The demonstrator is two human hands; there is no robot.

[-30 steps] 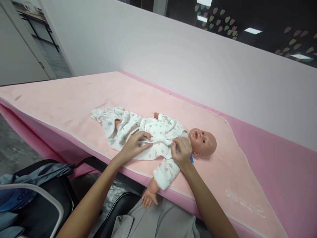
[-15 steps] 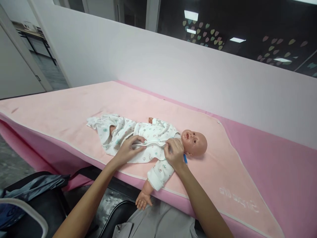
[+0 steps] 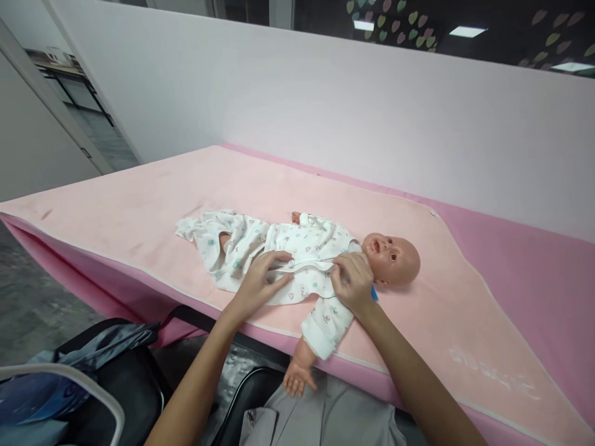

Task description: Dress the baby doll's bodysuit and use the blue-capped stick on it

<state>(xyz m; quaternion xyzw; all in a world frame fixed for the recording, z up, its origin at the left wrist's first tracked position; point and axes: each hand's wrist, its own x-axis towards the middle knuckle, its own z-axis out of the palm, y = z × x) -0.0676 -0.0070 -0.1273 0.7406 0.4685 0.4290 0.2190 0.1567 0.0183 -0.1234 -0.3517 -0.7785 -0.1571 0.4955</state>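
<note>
Fingers of the right hand (image 3: 356, 279) pinch the white shirt (image 3: 320, 238) near its collar; those of the left hand (image 3: 255, 288) stand narrowly apart astride its front edge, grip unclear. Beneath, the doll (image 3: 397, 260) lies face-up on the pink mat (image 3: 139, 241), long axis nearly level, bald head towards 3 o'clock, legs towards 9, near arm towards 7. Small green and brown prints dot the shirt.

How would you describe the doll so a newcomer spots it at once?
Find the peach cloth spread below the white wall. Near its front edge, with the left hand and right hand at its clothes, the doll lies on its back, one arm reaching past that edge. Its bald head and white printed clothes set it apart from the cloth around it.
</note>
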